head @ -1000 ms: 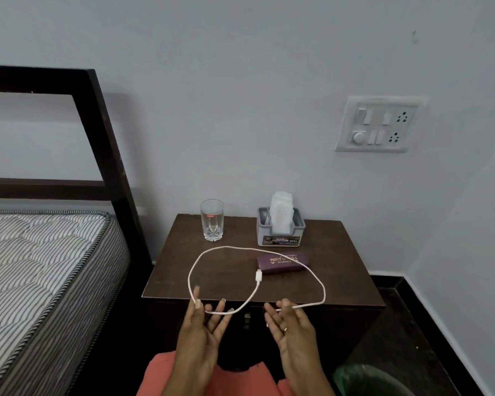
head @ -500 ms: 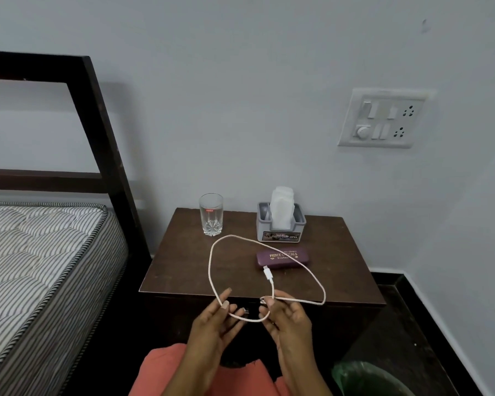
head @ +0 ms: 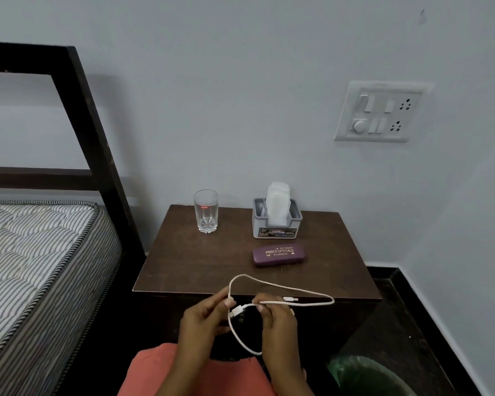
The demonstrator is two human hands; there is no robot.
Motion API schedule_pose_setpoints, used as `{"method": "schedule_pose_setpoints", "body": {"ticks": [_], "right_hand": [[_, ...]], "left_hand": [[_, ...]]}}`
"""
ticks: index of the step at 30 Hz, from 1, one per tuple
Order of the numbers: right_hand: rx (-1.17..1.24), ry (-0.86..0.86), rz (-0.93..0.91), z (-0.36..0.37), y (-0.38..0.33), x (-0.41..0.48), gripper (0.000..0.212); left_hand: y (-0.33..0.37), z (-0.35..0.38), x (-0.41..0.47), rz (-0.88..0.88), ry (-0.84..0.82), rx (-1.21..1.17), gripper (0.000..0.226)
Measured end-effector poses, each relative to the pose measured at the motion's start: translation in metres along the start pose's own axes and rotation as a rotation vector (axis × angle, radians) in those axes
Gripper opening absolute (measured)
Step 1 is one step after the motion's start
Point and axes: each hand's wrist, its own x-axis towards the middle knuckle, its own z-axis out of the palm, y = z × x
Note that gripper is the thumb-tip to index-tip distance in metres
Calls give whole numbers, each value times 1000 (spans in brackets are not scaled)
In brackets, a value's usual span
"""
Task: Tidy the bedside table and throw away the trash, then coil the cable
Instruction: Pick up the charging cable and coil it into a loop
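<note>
A white cable (head: 303,292) is held in both hands in front of the dark wooden bedside table (head: 200,264). My left hand (head: 203,321) pinches it near its white plug (head: 237,311), thumb on the strand. My right hand (head: 277,321) grips the strand just right of the plug. One loop reaches over the table's front edge to the right, with the small connector lying along it. Another loop hangs down between my hands.
On the table stand a clear glass (head: 206,210), a grey tissue holder (head: 276,221) and a purple spectacle case (head: 278,254). A bed with a striped mattress (head: 40,252) is at left. A bin with a green liner (head: 366,375) sits at lower right. A switch plate (head: 379,112) is on the wall.
The wide loop that lay across the tabletop has been pulled off towards me and folded smaller. Both hands have closed on the cable near the plug.
</note>
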Motion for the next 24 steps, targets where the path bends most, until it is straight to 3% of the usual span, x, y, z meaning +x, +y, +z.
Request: {"method": "schedule_pose_setpoints", "body": {"ticks": [5, 11, 16, 24], "right_hand": [[71, 22, -37, 1, 0, -1, 30], [235, 34, 77, -4, 1, 2, 39], [247, -49, 107, -3, 4, 4, 20], [285, -128, 120, -7, 1, 5, 27]], "left_hand": [[-7, 0, 1, 97, -43, 280, 39], [-6, 0, 0, 229, -121, 519, 42], [-5, 0, 0, 260, -122, 510, 44], [-5, -1, 0, 260, -110, 473, 41]]}}
